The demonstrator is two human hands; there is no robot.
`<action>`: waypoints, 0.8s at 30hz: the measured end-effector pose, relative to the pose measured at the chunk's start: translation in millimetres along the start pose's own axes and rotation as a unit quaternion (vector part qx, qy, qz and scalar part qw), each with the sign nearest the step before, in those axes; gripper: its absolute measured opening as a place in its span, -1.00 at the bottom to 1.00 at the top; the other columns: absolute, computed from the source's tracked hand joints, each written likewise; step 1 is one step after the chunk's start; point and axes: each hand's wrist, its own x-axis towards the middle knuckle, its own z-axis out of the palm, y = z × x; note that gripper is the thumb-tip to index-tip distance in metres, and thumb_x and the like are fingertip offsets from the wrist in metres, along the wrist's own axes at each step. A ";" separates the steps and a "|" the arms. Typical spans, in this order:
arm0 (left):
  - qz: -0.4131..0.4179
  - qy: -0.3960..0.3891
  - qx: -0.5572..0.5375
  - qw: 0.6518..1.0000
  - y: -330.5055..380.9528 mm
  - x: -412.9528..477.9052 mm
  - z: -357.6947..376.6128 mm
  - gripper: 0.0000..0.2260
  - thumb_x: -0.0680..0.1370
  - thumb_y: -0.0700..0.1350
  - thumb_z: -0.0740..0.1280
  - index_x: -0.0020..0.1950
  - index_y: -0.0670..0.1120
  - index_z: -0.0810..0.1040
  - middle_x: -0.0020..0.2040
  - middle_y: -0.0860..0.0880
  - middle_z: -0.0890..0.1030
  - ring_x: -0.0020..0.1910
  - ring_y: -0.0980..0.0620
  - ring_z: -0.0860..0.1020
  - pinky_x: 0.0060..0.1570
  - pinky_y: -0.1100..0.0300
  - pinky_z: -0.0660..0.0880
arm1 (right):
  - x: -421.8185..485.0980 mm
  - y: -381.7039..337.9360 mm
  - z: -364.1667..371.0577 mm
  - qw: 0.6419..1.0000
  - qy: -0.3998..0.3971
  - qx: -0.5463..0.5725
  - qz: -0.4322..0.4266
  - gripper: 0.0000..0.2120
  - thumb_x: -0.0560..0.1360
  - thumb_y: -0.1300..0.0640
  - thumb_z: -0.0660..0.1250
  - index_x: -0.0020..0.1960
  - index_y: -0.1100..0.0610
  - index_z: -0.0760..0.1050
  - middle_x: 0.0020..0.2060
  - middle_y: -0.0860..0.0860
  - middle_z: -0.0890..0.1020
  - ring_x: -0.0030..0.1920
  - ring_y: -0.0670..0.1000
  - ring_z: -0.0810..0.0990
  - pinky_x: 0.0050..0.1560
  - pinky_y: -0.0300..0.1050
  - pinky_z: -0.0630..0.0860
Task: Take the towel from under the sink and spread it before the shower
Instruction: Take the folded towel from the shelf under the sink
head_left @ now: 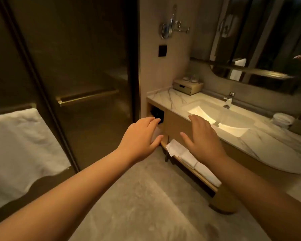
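Note:
Folded white towels (192, 160) lie in a row on the low wooden shelf (205, 182) under the sink (215, 117). Both my arms reach forward toward the vanity. My left hand (142, 136) hovers with relaxed fingers in front of the vanity's left end, over a pale folded item that it mostly hides. My right hand (203, 136) is held flat with spread fingers above the towels, in front of the wooden vanity panel; it holds nothing. The dark glass shower door (87, 75) with its brass bar handle stands to the left.
A white towel (19, 148) hangs on a rail at the far left. A small box with cups (188, 86), a tap (228, 100) and a rolled cloth (282, 120) sit on the marble counter. A mirror hangs above. Grey stone floor (146, 197) lies between me and the vanity.

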 end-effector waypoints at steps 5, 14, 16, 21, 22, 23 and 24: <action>-0.012 -0.011 -0.014 1.000 -16.6 29.3 72.7 -0.54 0.54 0.08 0.25 0.38 -0.08 0.37 0.29 -0.06 0.49 0.22 -0.03 0.47 0.09 0.07 0.47 | 32.0 46.8 59.1 0.999 -0.047 -0.007 0.009 -0.36 0.55 -0.14 0.16 0.50 0.15 0.12 0.48 0.10 0.24 0.47 0.09 0.18 0.42 -0.01 0.15; -0.106 -0.085 -0.046 0.990 -52.2 101.5 223.3 -0.53 0.55 0.08 0.22 0.42 -0.05 0.30 0.36 -0.06 0.42 0.33 -0.02 0.36 0.26 0.04 0.36 | 117.9 151.3 159.6 0.993 -0.115 0.018 0.029 -0.37 0.56 -0.08 0.20 0.51 0.12 0.06 0.50 0.09 0.20 0.48 0.09 0.15 0.41 0.02 0.15; -0.138 -0.092 -0.053 0.985 -61.1 110.5 249.0 -0.53 0.55 0.08 0.22 0.42 -0.04 0.30 0.37 -0.05 0.41 0.34 -0.01 0.35 0.29 0.04 0.33 | 135.9 167.3 181.0 0.991 -0.126 0.021 0.034 -0.37 0.55 -0.07 0.22 0.51 0.12 0.07 0.49 0.09 0.20 0.47 0.10 0.16 0.40 0.04 0.17; -0.185 -0.098 -0.070 0.975 -86.3 116.4 300.2 -0.61 0.55 0.02 0.24 0.36 -0.04 0.39 0.30 -0.04 0.48 0.28 -0.01 0.41 0.20 0.09 0.35 | 165.9 184.9 240.1 0.986 -0.162 0.030 0.014 -0.41 0.54 -0.04 0.26 0.48 0.11 0.15 0.45 0.09 0.29 0.43 0.09 0.24 0.37 -0.01 0.21; -0.190 -0.094 -0.076 0.974 -91.8 117.0 309.4 -0.63 0.55 0.00 0.24 0.34 -0.04 0.41 0.28 -0.03 0.50 0.26 -0.01 0.42 0.18 0.09 0.36 | 169.9 185.9 252.0 0.984 -0.174 0.034 0.018 -0.41 0.54 -0.03 0.26 0.48 0.10 0.16 0.45 0.09 0.29 0.43 0.09 0.25 0.37 -0.02 0.20; -0.194 -0.090 -0.082 0.973 -98.0 117.8 319.4 -0.65 0.55 -0.01 0.25 0.33 -0.03 0.42 0.26 -0.03 0.51 0.24 -0.01 0.44 0.17 0.08 0.37 | 174.0 186.8 263.6 0.981 -0.186 0.040 0.027 -0.42 0.54 -0.02 0.27 0.48 0.10 0.17 0.45 0.08 0.29 0.43 0.09 0.25 0.37 -0.03 0.19; -0.200 -0.089 -0.089 0.972 -104.6 118.6 329.5 -0.66 0.55 -0.02 0.25 0.32 -0.03 0.43 0.25 -0.03 0.52 0.23 -0.02 0.45 0.16 0.08 0.38 | 178.4 187.7 275.0 0.979 -0.196 0.048 0.036 -0.42 0.53 -0.01 0.28 0.48 0.11 0.18 0.45 0.09 0.30 0.43 0.10 0.26 0.36 -0.03 0.19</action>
